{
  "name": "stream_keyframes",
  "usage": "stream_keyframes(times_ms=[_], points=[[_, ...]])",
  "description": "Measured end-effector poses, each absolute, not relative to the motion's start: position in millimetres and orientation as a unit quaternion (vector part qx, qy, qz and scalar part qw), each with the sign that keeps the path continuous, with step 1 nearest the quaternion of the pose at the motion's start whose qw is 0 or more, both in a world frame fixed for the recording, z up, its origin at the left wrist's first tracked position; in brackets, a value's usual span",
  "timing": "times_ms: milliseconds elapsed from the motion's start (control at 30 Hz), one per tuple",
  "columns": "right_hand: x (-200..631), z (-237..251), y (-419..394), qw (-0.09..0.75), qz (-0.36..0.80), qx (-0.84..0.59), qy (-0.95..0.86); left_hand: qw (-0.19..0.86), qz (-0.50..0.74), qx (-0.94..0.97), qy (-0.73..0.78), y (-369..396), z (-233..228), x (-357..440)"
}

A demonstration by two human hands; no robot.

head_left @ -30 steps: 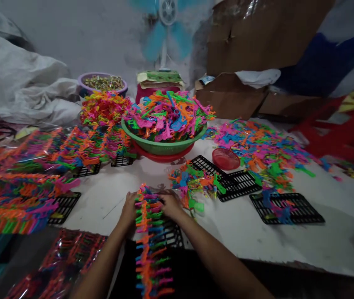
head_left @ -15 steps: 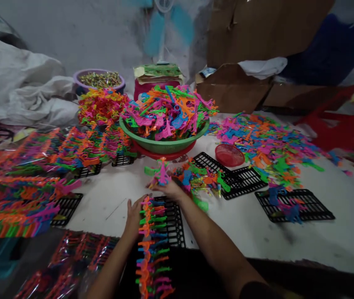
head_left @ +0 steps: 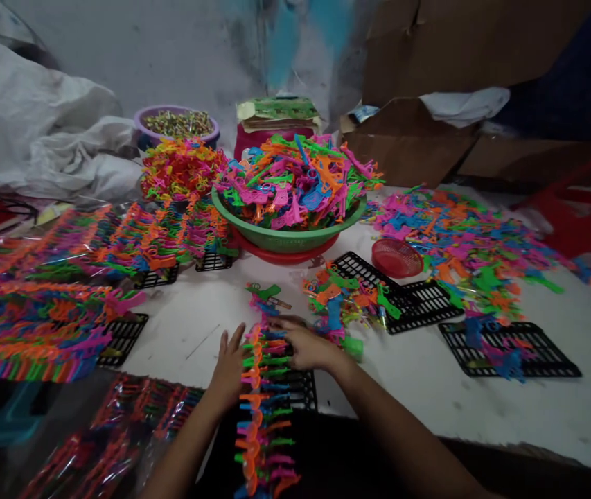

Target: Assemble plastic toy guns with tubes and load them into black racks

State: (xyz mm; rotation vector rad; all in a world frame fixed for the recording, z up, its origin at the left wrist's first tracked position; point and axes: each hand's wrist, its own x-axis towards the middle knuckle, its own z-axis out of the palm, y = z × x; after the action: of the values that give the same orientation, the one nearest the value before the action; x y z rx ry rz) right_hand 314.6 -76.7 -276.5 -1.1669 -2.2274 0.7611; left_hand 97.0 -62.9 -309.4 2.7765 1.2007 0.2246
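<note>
A long row of small colourful plastic toy guns point(head_left: 256, 416), packed side by side, runs from the near edge toward the table's middle over a black plastic grid tray point(head_left: 303, 391). My left hand point(head_left: 228, 371) rests along the row's left side near its far end, fingers stretched and apart. From the right, my right hand point(head_left: 305, 344) reaches over the far end, its fingers closed at a pink toy gun there; the fingertips are partly hidden. Just beyond lies a green toy gun point(head_left: 267, 292) with blue and pink pieces. Right of it is a small mixed heap of toy guns point(head_left: 334, 301).
A green basin point(head_left: 289, 239) heaped with toy guns stands at the back. Loose toy guns point(head_left: 451, 229) spread across the right, near a red basket point(head_left: 398, 258) and black grids point(head_left: 513, 350). Finished-looking rows point(head_left: 46, 326) cover the left. Behind are a purple tub point(head_left: 142, 121) and cardboard boxes point(head_left: 409, 145).
My right hand has come down and nearer, bringing a pink toy gun to the row's far end. My left hand stays beside the row. The view has shifted slightly left.
</note>
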Motion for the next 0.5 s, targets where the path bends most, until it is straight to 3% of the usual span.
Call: stream_keyframes(times_ms=[300, 500], points=[[305.9, -278.2, -37.6, 0.244, 0.413, -0.303, -0.824, 0.072, 0.064, 0.908, 0.409, -71.5, -322.9, 101.7], [313.9, -285.0, -32.3, 0.255, 0.441, -0.344, -0.789, 0.101, 0.040, 0.894, 0.434, -69.8, -318.7, 107.9]])
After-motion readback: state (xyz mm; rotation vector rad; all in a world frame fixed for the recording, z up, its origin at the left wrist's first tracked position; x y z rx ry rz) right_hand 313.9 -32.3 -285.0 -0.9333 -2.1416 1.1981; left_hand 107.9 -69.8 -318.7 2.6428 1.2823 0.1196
